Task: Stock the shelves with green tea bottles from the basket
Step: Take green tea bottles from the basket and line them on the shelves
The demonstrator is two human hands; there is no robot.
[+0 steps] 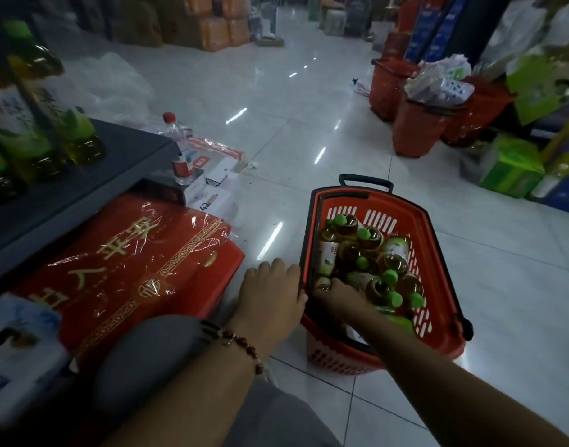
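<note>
Both hands at a red basket of green tea bottles on a shop floor.

The tiled floor (pixel 309 101) fills most of the view; the dark shelf (pixel 83 185) runs in from 9 o'clock, carrying green tea bottles on the shelf (pixel 34 124) already standing upright. Below it, at 8 o'clock, lies a red gift box (pixel 131 269) under clear wrap. The red basket (pixel 438 269) sits at 4 o'clock from centre, and the green tea bottles (pixel 373 262) lie jumbled inside it, green caps pointing various ways. The left hand (pixel 270 291), a bead bracelet (pixel 241 343) on its wrist, rests on the basket's near-left rim, grip relaxed with fingers draped over the edge. The right hand (pixel 338 293) reaches among the bottles; whether its grip has clamped on one, I cannot tell.
</note>
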